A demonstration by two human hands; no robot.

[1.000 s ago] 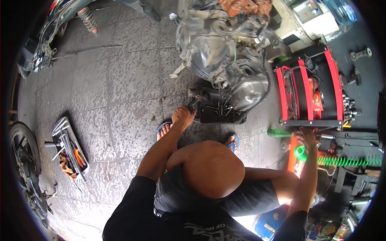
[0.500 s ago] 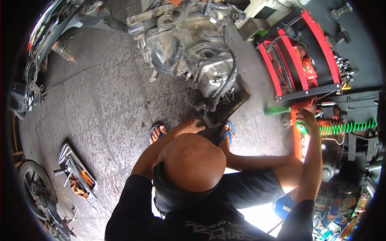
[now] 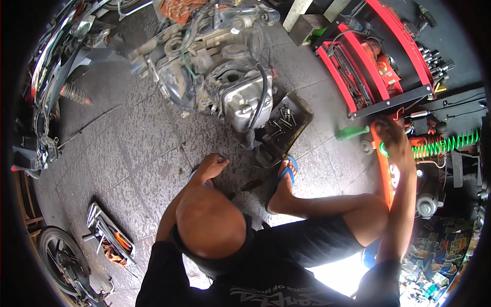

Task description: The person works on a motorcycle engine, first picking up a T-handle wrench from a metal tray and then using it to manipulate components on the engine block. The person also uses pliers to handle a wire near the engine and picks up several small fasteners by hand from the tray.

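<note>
My left hand (image 3: 214,165) is above the floor beside my left foot, short of the engine. Its fingers are curled together; what they hold, if anything, is too small to make out. My right hand (image 3: 391,138) reaches out at the right, over the orange metal frame (image 3: 382,179) and near the green coiled hose (image 3: 450,147). Motion blur smears its fingers. Left of it lies a green, handle-like object (image 3: 353,133). In front of me stands a dirty motorcycle engine (image 3: 220,77) with a silver cover. Beside it, a black tray (image 3: 303,120) holds several bolts (image 3: 283,122).
A red and black tool cart (image 3: 378,71) stands at the far right. On the left are a motorcycle body (image 3: 61,77), a tool tray (image 3: 110,233) and a wheel (image 3: 61,261). A small dark object (image 3: 251,185) lies between my feet.
My left hand has drawn back left from beside the black tray. My right hand has moved a little farther away from me. The view has shifted, showing more of the tray and bolts.
</note>
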